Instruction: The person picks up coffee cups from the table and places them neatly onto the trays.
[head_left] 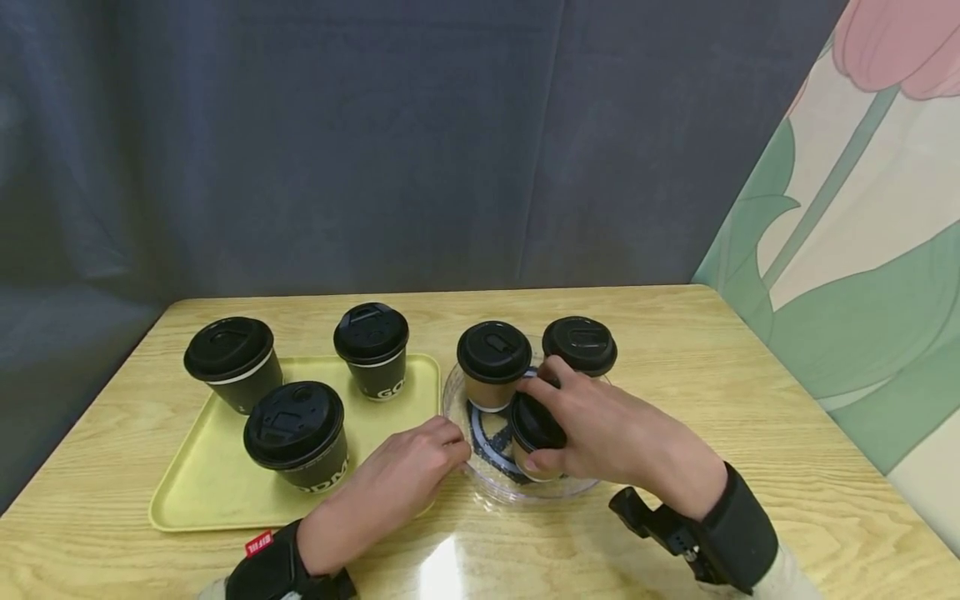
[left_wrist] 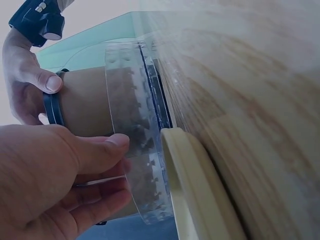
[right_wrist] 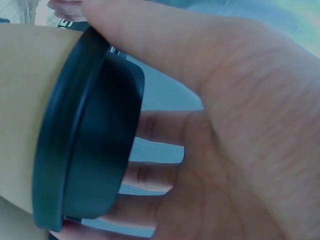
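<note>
My right hand (head_left: 600,417) grips a brown paper coffee cup (head_left: 525,460) by its black lid (right_wrist: 95,135), fingers and thumb spread round the lid's edge. This cup is at the front of a clear round plastic tray (head_left: 502,492) with a dark and white pattern on its base. Another brown cup (head_left: 495,367) stands behind it on the tray, and a third black-lidded cup (head_left: 581,343) is at the tray's back right, partly hidden by my right hand. At the tray's left edge, my left hand (head_left: 420,462) pinches the clear rim (left_wrist: 132,125) between thumb and fingers.
A yellow rectangular tray (head_left: 217,500) lies left of the round one, close beside it. It carries a large black cup (head_left: 300,437), a black cup (head_left: 372,350) at the back and one (head_left: 234,362) at its left corner. A dark curtain (head_left: 375,150) hangs behind the wooden table (head_left: 697,367).
</note>
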